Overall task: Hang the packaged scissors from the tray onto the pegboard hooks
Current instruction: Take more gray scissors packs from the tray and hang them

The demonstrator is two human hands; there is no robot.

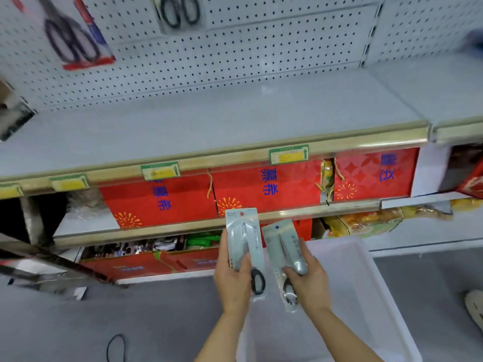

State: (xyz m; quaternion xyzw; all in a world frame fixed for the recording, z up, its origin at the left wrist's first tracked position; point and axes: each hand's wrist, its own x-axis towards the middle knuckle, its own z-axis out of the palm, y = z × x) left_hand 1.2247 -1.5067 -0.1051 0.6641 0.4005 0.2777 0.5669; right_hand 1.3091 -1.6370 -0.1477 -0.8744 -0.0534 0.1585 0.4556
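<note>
1. Left pack of scissors [244, 240]: long axis near upright, hang-hole end with red dot topmost, black handle loops at bottom. Held in front of the lower shelf edge, above the tray's near-left corner.
2. Right pack of scissors [283, 253]: long axis tilted, top leaning left toward the other pack; blue-dot end uppermost, handle loops lowermost. Just beside the left pack, tops near but apart. Held over the tray.
3. Left hand [232, 278]: closed around lower half of left pack, thumb across the front, fingers behind.
4. Right hand [307, 280]: gripping lower part of right pack, thumb pressed on the grey blade cover, fingers wrapped behind.
5. White tray [366, 296]: on the floor below both hands; visible inner part bare, rest hidden by forearms.
6. Pegboard [235, 53]: above the grey shelf [209, 126]; two hung scissor packs at top, one with red card [75, 35] at left, one with black handles [180, 11] near centre, both blurred.
7. Red boxes [264, 189] with blue characters under the shelf.
</note>
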